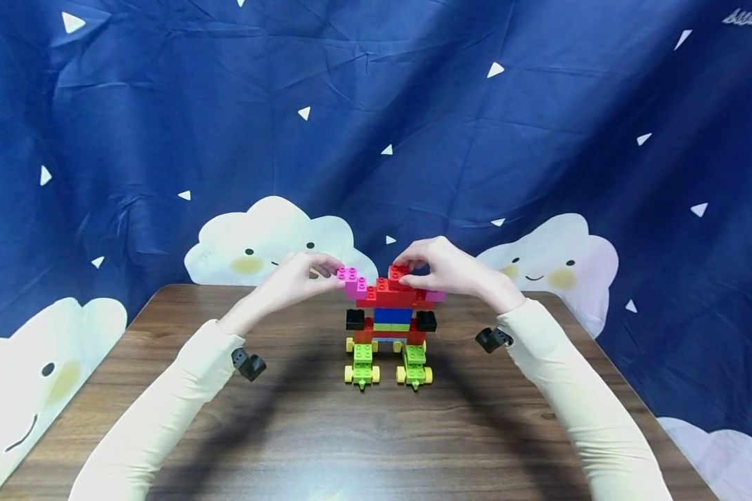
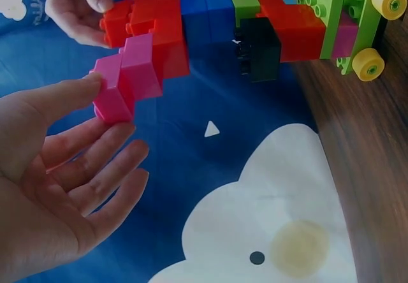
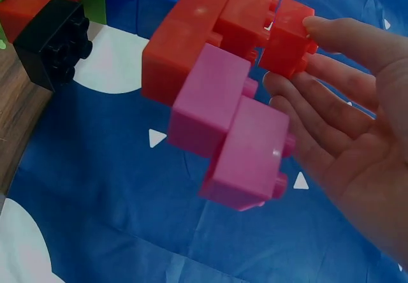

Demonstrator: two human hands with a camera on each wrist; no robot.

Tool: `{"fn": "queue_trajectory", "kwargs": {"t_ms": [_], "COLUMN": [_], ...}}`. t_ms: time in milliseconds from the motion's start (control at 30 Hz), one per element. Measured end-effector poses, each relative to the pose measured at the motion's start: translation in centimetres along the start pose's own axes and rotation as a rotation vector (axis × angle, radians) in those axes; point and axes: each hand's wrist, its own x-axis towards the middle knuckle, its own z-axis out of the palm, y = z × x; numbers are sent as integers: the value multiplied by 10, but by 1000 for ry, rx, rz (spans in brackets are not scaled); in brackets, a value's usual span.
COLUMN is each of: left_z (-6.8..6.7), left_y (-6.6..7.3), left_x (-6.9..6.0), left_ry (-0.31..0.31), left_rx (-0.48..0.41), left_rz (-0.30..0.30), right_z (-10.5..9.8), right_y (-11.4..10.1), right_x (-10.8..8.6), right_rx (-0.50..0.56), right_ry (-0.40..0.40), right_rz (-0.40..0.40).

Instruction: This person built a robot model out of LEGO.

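Observation:
A figure of toy building bricks stands upright on the table, its red upper rows point(image 1: 395, 298) above a blue middle point(image 1: 393, 316). Stepped pink bricks stick out at both sides. My left hand point(image 1: 294, 280) pinches the outermost pink brick point(image 2: 116, 90) on the left, thumb on top and forefinger beneath in the left wrist view. At the figure's top, my right hand point(image 1: 451, 268) pinches a small red brick point(image 3: 289, 37) between thumb and fingers. Whether that brick is fully seated cannot be told. The right-side pink bricks point(image 3: 248, 149) jut out below the right hand.
Black bricks point(image 1: 354, 319) stick out from both sides lower down. Two green wheeled bases point(image 1: 363, 353) with yellow wheels point(image 1: 401, 374) carry the figure on the brown wooden table point(image 1: 326, 438). Behind it hangs a blue curtain point(image 1: 363, 167) with clouds and white triangles.

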Motion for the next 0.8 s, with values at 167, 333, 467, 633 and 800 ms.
{"fn": "queue_trajectory", "kwargs": {"t_ms": [167,333,467,633,800], "left_z": [0,0,0,0,1], "left_y": [-1,-2,-2,-1,-1], "left_x": [0,1,1,1,1], "left_ry": [1,4,2,7,10], "left_rx": [-4,1,-2,6,12], "left_rz": [-5,-11,-8,-3,-1], "right_z": [1,2,1,-1,1], "right_y": [1,2,0,-3,-2], "right_x": [1,2,5,6,6], "right_rx": [1,2,-2,-4,14], "right_ry": [-18,-30,-41,-52,-43], "right_rz": [-3,-11,-16,-11,13]}}
